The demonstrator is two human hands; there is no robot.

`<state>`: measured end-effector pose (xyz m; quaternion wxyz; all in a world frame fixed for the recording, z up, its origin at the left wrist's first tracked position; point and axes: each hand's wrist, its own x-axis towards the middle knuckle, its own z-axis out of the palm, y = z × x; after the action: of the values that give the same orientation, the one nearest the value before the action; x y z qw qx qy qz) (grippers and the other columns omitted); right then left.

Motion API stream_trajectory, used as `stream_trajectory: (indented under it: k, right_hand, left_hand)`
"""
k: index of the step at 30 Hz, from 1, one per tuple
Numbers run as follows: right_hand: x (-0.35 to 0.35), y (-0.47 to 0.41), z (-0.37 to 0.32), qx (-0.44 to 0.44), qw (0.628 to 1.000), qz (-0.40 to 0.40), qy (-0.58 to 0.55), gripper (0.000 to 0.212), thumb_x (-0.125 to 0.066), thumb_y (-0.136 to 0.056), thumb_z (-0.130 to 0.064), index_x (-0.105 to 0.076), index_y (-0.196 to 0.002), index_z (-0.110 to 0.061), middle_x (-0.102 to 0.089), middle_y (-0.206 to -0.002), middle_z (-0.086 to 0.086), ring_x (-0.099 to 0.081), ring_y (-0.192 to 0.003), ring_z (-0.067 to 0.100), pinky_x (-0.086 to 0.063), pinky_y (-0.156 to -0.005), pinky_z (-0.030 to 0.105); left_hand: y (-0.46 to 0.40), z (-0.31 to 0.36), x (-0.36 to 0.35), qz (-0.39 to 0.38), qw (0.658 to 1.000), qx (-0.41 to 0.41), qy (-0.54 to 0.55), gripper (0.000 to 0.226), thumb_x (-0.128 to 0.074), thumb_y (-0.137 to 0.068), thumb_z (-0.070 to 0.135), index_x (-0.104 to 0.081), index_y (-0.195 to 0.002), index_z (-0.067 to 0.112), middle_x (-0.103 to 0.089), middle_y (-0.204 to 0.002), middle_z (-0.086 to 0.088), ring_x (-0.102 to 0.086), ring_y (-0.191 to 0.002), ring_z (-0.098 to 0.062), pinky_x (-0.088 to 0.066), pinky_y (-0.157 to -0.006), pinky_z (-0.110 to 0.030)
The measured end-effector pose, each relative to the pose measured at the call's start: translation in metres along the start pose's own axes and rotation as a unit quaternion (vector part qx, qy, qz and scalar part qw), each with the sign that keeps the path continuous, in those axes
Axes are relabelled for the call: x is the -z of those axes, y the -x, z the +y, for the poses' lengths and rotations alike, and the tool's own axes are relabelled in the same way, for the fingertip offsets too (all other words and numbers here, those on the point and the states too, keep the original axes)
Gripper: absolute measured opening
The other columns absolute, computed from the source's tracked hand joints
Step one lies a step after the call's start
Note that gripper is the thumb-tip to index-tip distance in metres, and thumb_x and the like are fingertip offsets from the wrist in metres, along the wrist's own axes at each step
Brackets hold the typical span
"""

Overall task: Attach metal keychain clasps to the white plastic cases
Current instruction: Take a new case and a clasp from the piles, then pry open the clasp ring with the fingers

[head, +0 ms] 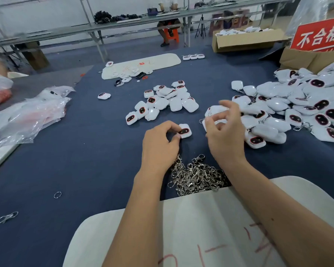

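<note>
My left hand point(160, 143) pinches a white plastic case point(185, 131) with a dark red-rimmed window, holding it on the blue table. My right hand point(226, 130) hovers to the right of it with fingers loosely curled, at the near edge of a big heap of cases with chains attached point(297, 112); I see nothing plainly held in it. A pile of metal keychain clasps point(197, 176) lies between my wrists. A smaller pile of cases point(162, 101) sits further back in the middle.
A white board point(201, 228) lies under my forearms. Clear plastic bags point(27, 116) cover the left side. A loose ring point(57, 195) and a loose clasp point(7, 217) lie at the near left. Cardboard boxes point(245, 41) and a red sign point(320, 35) stand at the back right.
</note>
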<state>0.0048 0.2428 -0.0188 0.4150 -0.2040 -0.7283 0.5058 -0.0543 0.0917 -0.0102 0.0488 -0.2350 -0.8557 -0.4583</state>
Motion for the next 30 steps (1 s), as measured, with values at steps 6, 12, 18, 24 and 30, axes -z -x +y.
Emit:
stream_trajectory:
  k: [6, 12, 18, 24, 30]
  right_hand:
    - [-0.008, 0.009, -0.001, 0.129, 0.926, -0.238, 0.263, 0.047, -0.078, -0.090, -0.034, -0.066, -0.134, -0.022, -0.061, -0.114, 0.004, -0.052, -0.112, 0.024, -0.040, -0.101, 0.036]
    - [-0.005, 0.007, -0.004, 0.143, 0.927, -0.239, 0.249, 0.024, -0.076, -0.092, -0.020, -0.076, -0.115, -0.021, -0.071, -0.111, 0.000, -0.058, -0.109, 0.024, -0.041, -0.100, 0.036]
    - [-0.005, 0.009, -0.013, 0.038, 0.964, -0.204, 0.167, 0.029, -0.050, -0.104, -0.013, -0.065, -0.128, -0.016, -0.071, -0.112, -0.003, -0.061, -0.106, 0.012, -0.041, -0.089, 0.025]
    - [-0.004, 0.012, -0.017, 0.036, 0.955, -0.250, 0.158, 0.019, -0.055, -0.097, -0.014, -0.072, -0.097, -0.024, -0.071, -0.085, -0.003, -0.061, -0.082, 0.017, -0.048, -0.077, 0.036]
    - [0.000, 0.011, -0.016, 0.067, 0.956, -0.259, 0.122, 0.016, -0.086, -0.082, -0.035, -0.073, -0.091, -0.028, -0.063, -0.074, -0.015, -0.054, -0.075, 0.004, -0.038, -0.069, 0.016]
  left_hand:
    - [0.002, 0.003, 0.007, 0.035, 0.999, 0.018, 0.017, 0.016, -0.070, -0.090, 0.016, -0.073, -0.086, 0.030, -0.072, -0.088, 0.018, -0.062, -0.097, -0.003, -0.045, -0.082, -0.018]
    - [0.002, -0.002, 0.031, -0.128, 0.984, 0.100, -0.071, 0.023, -0.082, -0.075, 0.054, -0.069, -0.077, 0.034, -0.057, -0.098, -0.001, -0.039, -0.107, -0.017, -0.037, -0.084, -0.028]
    - [0.002, 0.002, 0.035, -0.197, 0.973, 0.077, -0.095, 0.024, -0.093, -0.068, 0.044, -0.072, -0.075, 0.035, -0.049, -0.100, 0.003, -0.036, -0.111, -0.018, -0.039, -0.091, -0.033]
    - [0.002, -0.007, 0.029, -0.116, 0.991, 0.068, -0.010, 0.026, -0.089, -0.077, 0.017, -0.063, -0.075, 0.024, -0.067, -0.075, 0.009, -0.055, -0.063, 0.002, -0.042, -0.065, -0.020]
    - [0.001, 0.000, 0.017, 0.001, 0.974, 0.111, 0.195, 0.015, -0.078, -0.087, 0.006, -0.066, -0.085, 0.015, -0.071, -0.068, 0.000, -0.069, -0.060, -0.011, -0.054, -0.060, -0.024]
